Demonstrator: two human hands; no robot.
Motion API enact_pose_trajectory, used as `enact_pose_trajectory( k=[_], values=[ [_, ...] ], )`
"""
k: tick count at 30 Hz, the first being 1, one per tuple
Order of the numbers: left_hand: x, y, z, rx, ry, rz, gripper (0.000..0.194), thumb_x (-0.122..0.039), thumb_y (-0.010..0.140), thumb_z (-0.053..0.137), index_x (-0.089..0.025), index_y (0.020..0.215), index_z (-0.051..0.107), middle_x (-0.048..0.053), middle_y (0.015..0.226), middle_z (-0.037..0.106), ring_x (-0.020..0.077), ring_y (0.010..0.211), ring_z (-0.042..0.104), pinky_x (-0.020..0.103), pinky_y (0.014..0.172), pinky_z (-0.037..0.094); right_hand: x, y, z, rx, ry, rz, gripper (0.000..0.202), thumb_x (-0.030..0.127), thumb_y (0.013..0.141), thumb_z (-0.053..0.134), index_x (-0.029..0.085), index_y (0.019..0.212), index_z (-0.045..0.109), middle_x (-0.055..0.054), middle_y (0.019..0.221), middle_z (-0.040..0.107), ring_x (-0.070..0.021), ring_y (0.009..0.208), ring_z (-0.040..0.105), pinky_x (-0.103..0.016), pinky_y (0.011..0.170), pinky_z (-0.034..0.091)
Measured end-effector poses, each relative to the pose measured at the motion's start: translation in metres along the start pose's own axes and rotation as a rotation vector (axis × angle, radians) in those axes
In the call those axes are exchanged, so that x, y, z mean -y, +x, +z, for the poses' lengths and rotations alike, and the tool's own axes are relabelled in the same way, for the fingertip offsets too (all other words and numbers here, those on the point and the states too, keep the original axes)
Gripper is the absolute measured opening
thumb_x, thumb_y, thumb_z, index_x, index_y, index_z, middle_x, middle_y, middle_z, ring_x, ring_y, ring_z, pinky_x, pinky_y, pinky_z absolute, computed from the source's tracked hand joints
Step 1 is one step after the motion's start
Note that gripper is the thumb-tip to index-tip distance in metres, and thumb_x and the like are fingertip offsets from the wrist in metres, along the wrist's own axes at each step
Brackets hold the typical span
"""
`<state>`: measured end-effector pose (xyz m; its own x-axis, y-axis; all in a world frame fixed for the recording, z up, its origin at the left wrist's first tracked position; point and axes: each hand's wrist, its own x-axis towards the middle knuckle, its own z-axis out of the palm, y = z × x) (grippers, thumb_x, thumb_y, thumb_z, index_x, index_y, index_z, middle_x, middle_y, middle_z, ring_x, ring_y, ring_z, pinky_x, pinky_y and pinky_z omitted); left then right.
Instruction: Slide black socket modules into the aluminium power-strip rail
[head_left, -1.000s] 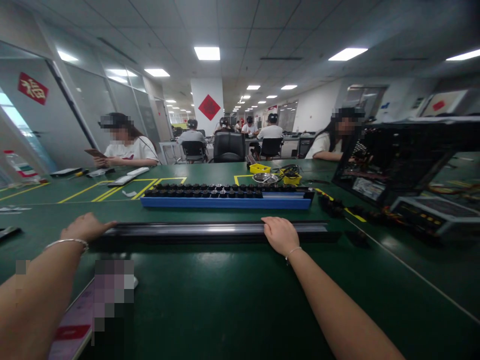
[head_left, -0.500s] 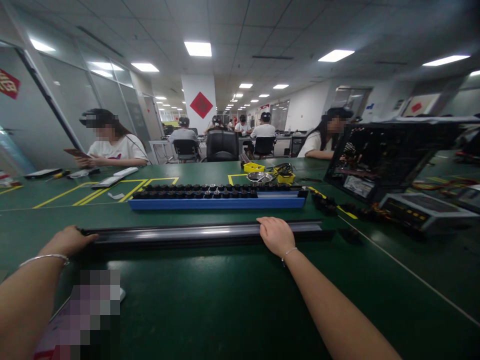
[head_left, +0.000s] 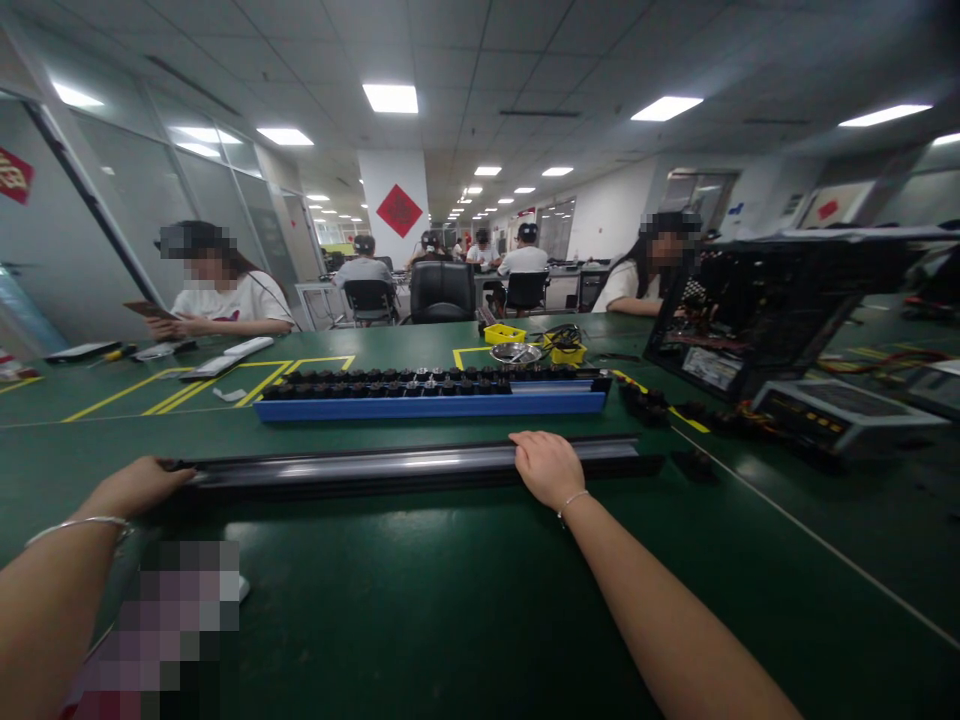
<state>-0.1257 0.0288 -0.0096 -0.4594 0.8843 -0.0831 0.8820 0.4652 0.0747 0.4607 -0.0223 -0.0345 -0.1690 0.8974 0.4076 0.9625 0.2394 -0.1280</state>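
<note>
A long black channel rail (head_left: pixel 375 466) with a shiny metal inner face lies across the green table in front of me. My left hand (head_left: pixel 142 486) is closed around its left end, the thumb along the top. Toward its right end, my right hand (head_left: pixel 551 468) grips the rail from above, with the fingertips hidden behind the far edge. Just beyond is a blue rail (head_left: pixel 427 406), parallel to the black one, carrying rows of small black knob-like parts (head_left: pixel 390 388). A loose black part (head_left: pixel 691 464) lies off the black rail's right end.
An opened computer case (head_left: pixel 742 310) and a power supply unit (head_left: pixel 840 415) stand at the right. Yellow bins (head_left: pixel 505 333) and a round metal dish (head_left: pixel 515 354) sit behind the blue rail. Two people sit across the table. A blurred-out item (head_left: pixel 165 620) lies front left.
The view has shifted very slightly. Both hands keep their grip on the black rail, which stays in about the same place.
</note>
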Motion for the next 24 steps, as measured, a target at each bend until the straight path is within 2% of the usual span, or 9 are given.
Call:
enact_pose_trajectory(
  k=[2,6,11,15,24],
  values=[
    [0.000,0.002,-0.001,0.073,0.003,0.001,0.032,-0.043,0.074,0.038,-0.019,0.070,0.059,0.000,0.067,0.068,0.0165,0.073,0.059,0.023,0.069,0.040,0.000,0.000,0.000,-0.005,0.001,-0.002,0.041,0.026,0.088,0.030,0.023,0.115,0.060,-0.002,0.116,0.062,-0.0162,0.107,0.053,-0.031,0.096,0.033],
    [0.002,0.004,-0.001,0.059,0.013,0.002,0.033,-0.039,0.072,0.042,-0.017,0.087,0.061,0.003,0.083,0.070,0.0178,0.080,0.061,0.023,0.071,0.040,0.001,-0.001,0.000,-0.017,-0.004,-0.001,0.040,0.025,0.088,0.030,0.022,0.114,0.060,-0.002,0.115,0.063,-0.0160,0.107,0.053,-0.031,0.096,0.033],
    [0.000,-0.001,-0.002,0.053,0.003,0.060,0.049,-0.045,0.073,0.039,-0.012,0.102,0.061,0.009,0.097,0.069,0.0209,0.086,0.061,0.024,0.072,0.042,0.001,-0.002,0.001,-0.034,-0.003,-0.003,0.040,0.025,0.088,0.030,0.021,0.113,0.061,-0.002,0.115,0.063,-0.0163,0.106,0.053,-0.031,0.096,0.032],
    [-0.004,-0.006,-0.006,0.059,-0.002,0.085,0.059,-0.050,0.072,0.040,-0.006,0.105,0.062,0.016,0.104,0.066,0.0256,0.089,0.062,0.028,0.073,0.044,0.001,-0.002,0.002,-0.034,-0.012,-0.004,0.040,0.025,0.088,0.030,0.021,0.114,0.061,-0.002,0.115,0.063,-0.0163,0.106,0.053,-0.031,0.096,0.032],
    [-0.019,-0.021,-0.015,0.056,0.051,0.120,0.058,-0.052,0.073,0.041,-0.007,0.102,0.065,0.015,0.100,0.068,0.0257,0.087,0.063,0.028,0.070,0.045,0.000,-0.001,0.003,-0.018,-0.017,-0.003,0.040,0.026,0.088,0.030,0.022,0.115,0.060,-0.001,0.116,0.063,-0.0152,0.106,0.053,-0.030,0.096,0.032]
  ],
)
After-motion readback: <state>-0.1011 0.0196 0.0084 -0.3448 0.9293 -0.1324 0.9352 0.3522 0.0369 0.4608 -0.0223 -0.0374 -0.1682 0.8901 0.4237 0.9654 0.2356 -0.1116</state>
